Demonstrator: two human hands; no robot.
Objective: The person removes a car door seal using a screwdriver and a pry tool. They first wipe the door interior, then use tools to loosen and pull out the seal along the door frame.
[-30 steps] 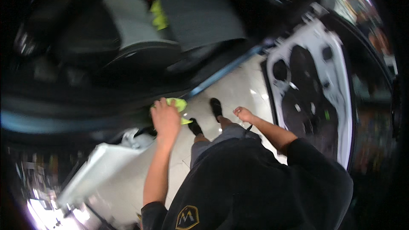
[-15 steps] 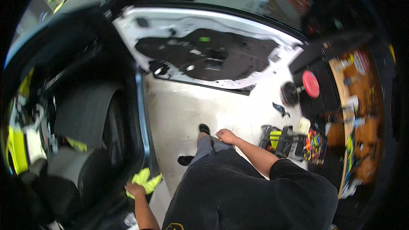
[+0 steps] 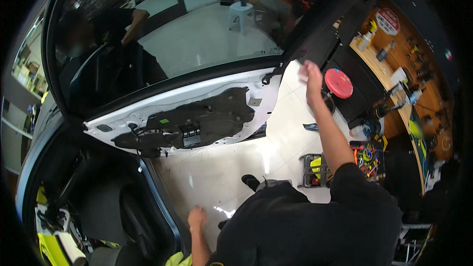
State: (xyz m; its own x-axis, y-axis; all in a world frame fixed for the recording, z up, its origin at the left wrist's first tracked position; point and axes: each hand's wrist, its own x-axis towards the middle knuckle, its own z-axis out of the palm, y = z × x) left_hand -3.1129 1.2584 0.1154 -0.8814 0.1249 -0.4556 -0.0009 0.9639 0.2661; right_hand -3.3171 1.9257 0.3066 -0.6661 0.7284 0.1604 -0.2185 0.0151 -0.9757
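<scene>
A car door [image 3: 256, 106] stands open ahead, its inner panel off, showing white metal and a dark liner [image 3: 217, 120]. My right hand [image 3: 312, 80] is raised beside the door's right-hand end, apart from it as far as I can see; its fingers are blurred. Low on the left, my left hand [image 3: 197, 218] hangs over the floor near the car's blue sill [image 3: 162, 207], also smeared by motion. A yellow-green cloth [image 3: 178, 260] lies at the lower edge by my left forearm, out of that hand.
A round red stool [image 3: 339, 83] stands right of my right hand. Past it runs a workbench [image 3: 394, 98] with bottles and tools. A tool tray [image 3: 367, 160] and a wheeled cart [image 3: 314, 170] stand on the right. The car's seat [image 3: 101, 207] is at left.
My right hand has risen from beside my leg toward the door's end. The left hand has let go of the yellow-green cloth and moved right. The view has shifted, showing more door glass.
</scene>
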